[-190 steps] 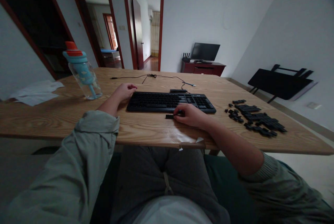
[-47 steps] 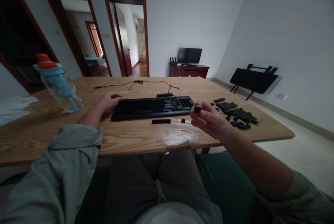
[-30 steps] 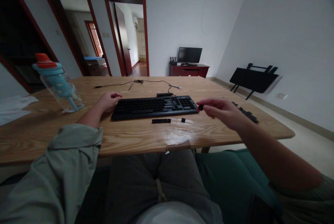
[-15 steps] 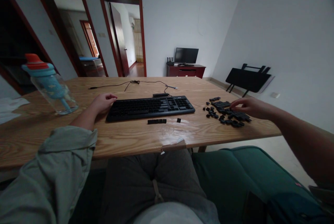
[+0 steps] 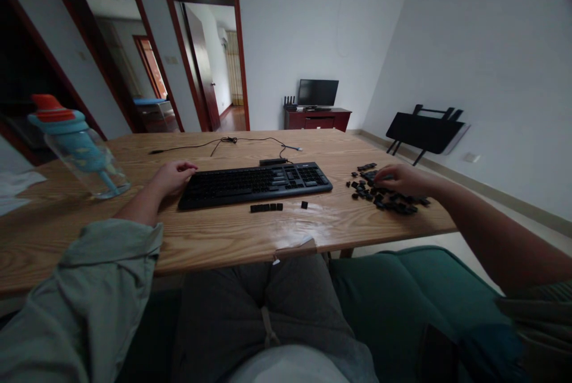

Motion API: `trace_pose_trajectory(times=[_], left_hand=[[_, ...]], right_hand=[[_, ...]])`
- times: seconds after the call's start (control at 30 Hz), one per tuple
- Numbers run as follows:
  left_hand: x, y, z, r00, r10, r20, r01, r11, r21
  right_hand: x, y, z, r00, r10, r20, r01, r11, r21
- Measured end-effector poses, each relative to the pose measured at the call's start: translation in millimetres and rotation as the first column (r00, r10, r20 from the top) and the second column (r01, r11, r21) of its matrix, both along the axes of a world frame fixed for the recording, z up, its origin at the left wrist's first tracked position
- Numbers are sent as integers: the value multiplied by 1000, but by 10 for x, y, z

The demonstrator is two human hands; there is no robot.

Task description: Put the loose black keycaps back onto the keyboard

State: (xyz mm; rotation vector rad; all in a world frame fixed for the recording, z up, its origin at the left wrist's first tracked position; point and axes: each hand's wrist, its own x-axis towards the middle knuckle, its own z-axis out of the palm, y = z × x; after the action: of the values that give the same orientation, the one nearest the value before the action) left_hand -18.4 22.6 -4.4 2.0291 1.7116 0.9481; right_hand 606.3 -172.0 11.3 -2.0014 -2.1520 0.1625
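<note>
A black keyboard (image 5: 254, 183) lies across the middle of the wooden table (image 5: 214, 234). My left hand (image 5: 172, 173) rests against its left end with the fingers loosely curled and nothing in them. In front of the keyboard sit a short row of black keycaps (image 5: 266, 208) and one single keycap (image 5: 304, 205). At the right lies a pile of loose black keycaps (image 5: 388, 199). My right hand (image 5: 400, 179) arches over that pile, fingertips bunched down among the caps. What they grip, if anything, is hidden.
A clear water bottle with a blue and orange lid (image 5: 78, 150) stands at the far left beside white paper (image 5: 13, 183). A thin cable (image 5: 232, 142) trails behind the keyboard. A folded black table (image 5: 424, 130) leans on the right wall. A peeling strip (image 5: 292, 246) marks the near table edge.
My right hand carried a keycap from in front of the keyboard rightward to the pile and now curls over it. The left hand stayed at the keyboard's end.
</note>
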Motion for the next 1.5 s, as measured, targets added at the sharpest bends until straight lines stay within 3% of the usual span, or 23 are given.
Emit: trace_pose_trajectory(times=[0.1, 0.37, 0.6, 0.83, 1.2, 1.37, 1.5], left_hand=[[17, -11, 16, 1000, 9, 4, -9, 1000, 13], [41, -41, 42, 1000, 9, -6, -9, 1000, -2], [23, -22, 21, 1000, 14, -15, -14, 1000, 9], [11, 6, -6, 1000, -4, -14, 4, 1000, 4], [-39, 74, -50, 1000, -30, 5, 29, 999, 19], [-38, 99, -83, 999, -32, 44, 31, 999, 43], [-33, 91, -102, 997, -47, 63, 43, 997, 58]], right_hand=[[28, 22, 45, 997, -78, -26, 79, 996, 42], [-249, 172, 12, 993, -53, 108, 51, 998, 21], [-418, 257, 37, 979, -68, 193, 87, 992, -92], [-512, 158, 62, 980, -156, 126, 146, 986, 84], [-1192, -38, 300, 988, 96, -125, -67, 975, 213], [-1571, 37, 278, 894, 280, -351, -192, 945, 265], [-2113, 147, 173, 801, 379, -464, -285, 922, 260]])
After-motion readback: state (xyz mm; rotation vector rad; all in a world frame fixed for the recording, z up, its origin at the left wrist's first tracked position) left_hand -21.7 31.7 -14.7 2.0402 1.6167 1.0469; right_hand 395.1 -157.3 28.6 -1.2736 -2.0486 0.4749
